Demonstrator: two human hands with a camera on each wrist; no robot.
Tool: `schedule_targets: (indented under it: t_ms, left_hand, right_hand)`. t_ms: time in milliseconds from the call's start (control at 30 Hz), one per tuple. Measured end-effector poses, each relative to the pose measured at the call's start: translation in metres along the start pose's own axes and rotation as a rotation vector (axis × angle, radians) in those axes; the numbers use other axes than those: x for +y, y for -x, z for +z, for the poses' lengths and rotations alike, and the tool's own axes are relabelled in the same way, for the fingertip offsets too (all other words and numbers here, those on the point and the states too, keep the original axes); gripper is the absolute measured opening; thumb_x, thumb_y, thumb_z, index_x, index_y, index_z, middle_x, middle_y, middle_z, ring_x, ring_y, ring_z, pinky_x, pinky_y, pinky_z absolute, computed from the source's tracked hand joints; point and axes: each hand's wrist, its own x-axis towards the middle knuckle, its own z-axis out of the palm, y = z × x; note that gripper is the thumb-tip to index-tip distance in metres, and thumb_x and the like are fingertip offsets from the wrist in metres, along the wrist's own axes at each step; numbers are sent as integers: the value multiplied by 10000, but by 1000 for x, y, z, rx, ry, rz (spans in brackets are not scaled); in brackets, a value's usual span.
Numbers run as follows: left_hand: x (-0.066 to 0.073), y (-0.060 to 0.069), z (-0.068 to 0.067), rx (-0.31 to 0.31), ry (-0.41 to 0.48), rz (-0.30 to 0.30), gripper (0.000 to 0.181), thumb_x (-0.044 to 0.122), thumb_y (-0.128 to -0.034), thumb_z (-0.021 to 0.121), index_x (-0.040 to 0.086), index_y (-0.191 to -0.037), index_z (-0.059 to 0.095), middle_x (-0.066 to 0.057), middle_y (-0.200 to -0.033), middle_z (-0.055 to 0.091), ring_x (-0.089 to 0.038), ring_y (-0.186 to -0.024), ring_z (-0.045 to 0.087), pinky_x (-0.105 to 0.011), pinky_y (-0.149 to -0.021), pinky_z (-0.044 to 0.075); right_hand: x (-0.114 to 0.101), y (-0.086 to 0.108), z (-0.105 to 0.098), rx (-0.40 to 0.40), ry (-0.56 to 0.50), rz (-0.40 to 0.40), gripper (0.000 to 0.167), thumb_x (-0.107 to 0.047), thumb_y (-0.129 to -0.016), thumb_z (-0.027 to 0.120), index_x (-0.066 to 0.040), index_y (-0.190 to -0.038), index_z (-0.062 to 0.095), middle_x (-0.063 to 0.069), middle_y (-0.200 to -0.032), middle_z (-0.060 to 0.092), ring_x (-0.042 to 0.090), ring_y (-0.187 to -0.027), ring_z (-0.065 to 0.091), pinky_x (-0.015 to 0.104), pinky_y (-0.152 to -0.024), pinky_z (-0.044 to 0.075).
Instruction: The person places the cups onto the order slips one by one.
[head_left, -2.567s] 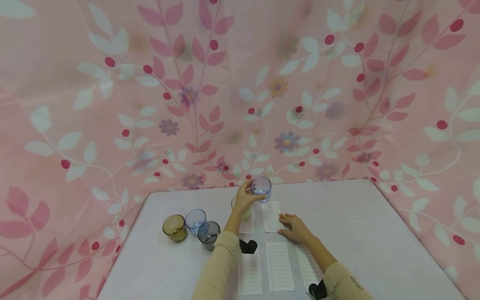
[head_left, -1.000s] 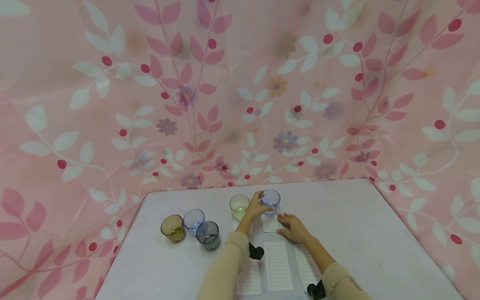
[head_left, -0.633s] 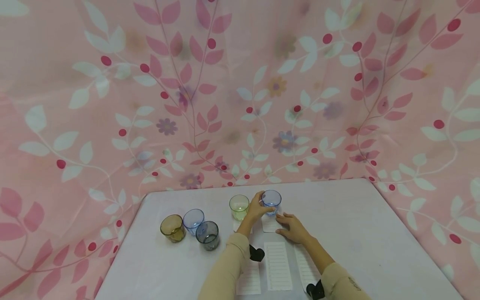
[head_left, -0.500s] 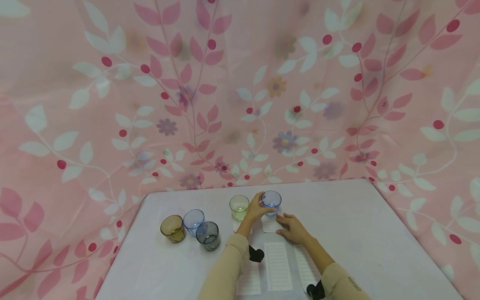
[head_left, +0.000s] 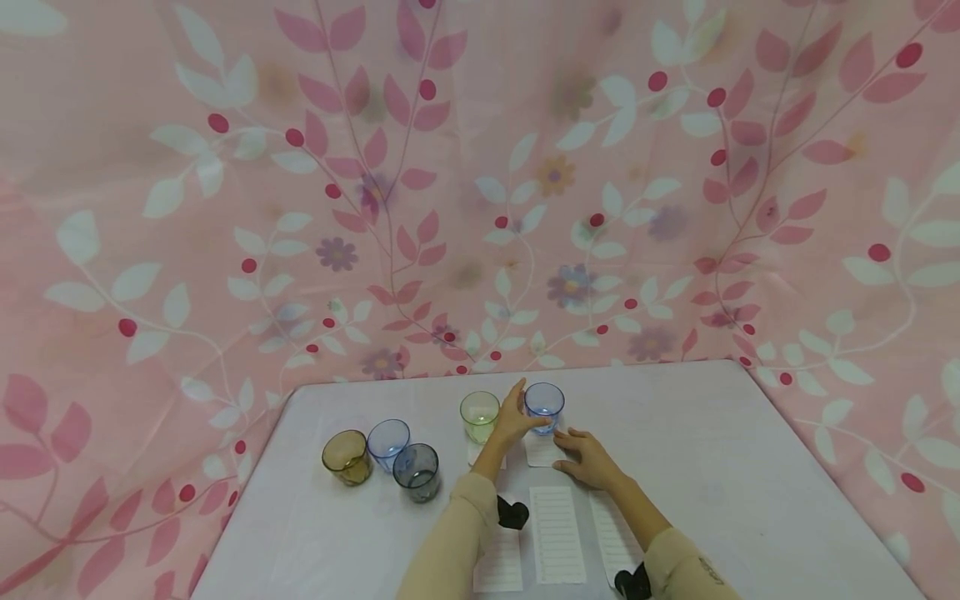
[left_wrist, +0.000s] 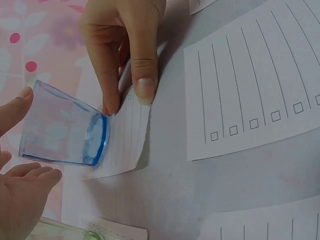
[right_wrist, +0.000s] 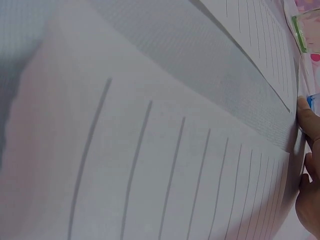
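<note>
A clear blue glass (head_left: 546, 405) stands upright on the far end of a lined paper slip (head_left: 547, 453) in the head view. My left hand (head_left: 513, 422) is beside it with spread fingers. In the left wrist view the hand's thumb and fingers (left_wrist: 42, 177) lie on either side of the glass (left_wrist: 60, 127), and the fingers look loosened from its wall. My right hand (head_left: 594, 463) rests at the near right of the glass, its thumb and fingertips touching the same slip (left_wrist: 131, 135). A light green glass (head_left: 478, 414) stands on another slip just left of my left hand.
An amber glass (head_left: 348, 458), another blue glass (head_left: 387, 443) and a grey glass (head_left: 417, 473) stand grouped on the left of the white table (head_left: 720, 442). More lined slips (head_left: 557, 533) lie nearer, partly under my forearms. A pink floral cloth (head_left: 480, 208) hangs behind.
My left hand carried the blue glass right and down onto the slip, then its fingers loosened from it. The green glass came into fuller view. My right hand stayed almost still.
</note>
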Motion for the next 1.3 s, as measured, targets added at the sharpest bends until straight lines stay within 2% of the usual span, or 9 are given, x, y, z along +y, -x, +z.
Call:
schedule_targets:
  t_ms: [100,267,500,600,833,1000,1100,1233,1300]
  left_hand:
    - [8,3,-5,-3,36,40,880,-62,-717,764,-99,-1428,246,-334,-1453,260,-440,-1351,257,-461,-1099,271]
    - [21,10,-17,7,79,109,788,-42,-750,748,-97,-1405,313,-341,-1418,322,-456,-1318,317,-497,-1070,304]
    - [61,43,-39,39,183,145,631,-61,-784,705,-121,-1336,405,-363,-1306,448,-480,-1234,426,-541,-1042,329]
    - [66,53,-49,55,185,169,573,-61,-792,695,-127,-1301,439,-357,-1225,514,-484,-1167,487,-556,-1014,360]
    - [71,83,-70,132,195,211,546,-112,-762,694,-142,-1260,472,-357,-1129,557,-494,-1081,527,-582,-965,395]
    - [58,99,-87,220,178,221,541,-133,-745,699,-136,-1243,488,-328,-1095,582,-397,-1021,584,-562,-935,429]
    - [47,109,-99,259,161,221,556,-117,-746,711,-117,-1256,489,-308,-1104,584,-388,-1024,586,-526,-927,453]
    - [43,125,-117,310,151,185,571,-76,-747,735,-82,-1266,497,-304,-1130,572,-405,-1048,572,-438,-925,485]
    - [42,133,-127,340,151,160,573,-65,-747,740,-78,-1267,498,-295,-1136,569,-339,-1035,594,-356,-912,505]
  right_hand:
    - [2,0,1,7,2,-12,484,-186,-809,734,69,-1197,595,186,-1297,548,484,-1210,436,608,-980,359]
    - [1,1,1,24,3,-34,477,-177,-801,739,79,-1180,603,207,-1277,556,498,-1193,443,613,-971,358]
    - [1,2,1,-11,1,9,490,-186,-814,727,73,-1206,585,199,-1318,526,493,-1227,413,608,-997,339]
    - [-1,2,1,-15,5,14,483,-182,-821,719,73,-1208,583,196,-1329,517,491,-1236,403,609,-1001,333]
    - [-4,3,3,42,38,-38,441,-133,-805,724,94,-1164,603,216,-1284,548,500,-1199,437,612,-982,351]
    - [-7,3,3,68,19,-12,444,-123,-787,740,98,-1149,609,208,-1275,559,478,-1197,454,594,-994,350]
    - [-9,3,3,65,-7,14,456,-111,-781,746,103,-1156,600,209,-1282,553,469,-1202,458,578,-1013,341]
    - [-12,2,4,62,-9,36,454,-106,-779,749,100,-1155,600,208,-1279,554,438,-1193,486,545,-1020,351]
    - [-15,3,5,73,-13,49,457,-102,-779,749,94,-1162,597,204,-1271,561,417,-1187,502,529,-1023,356]
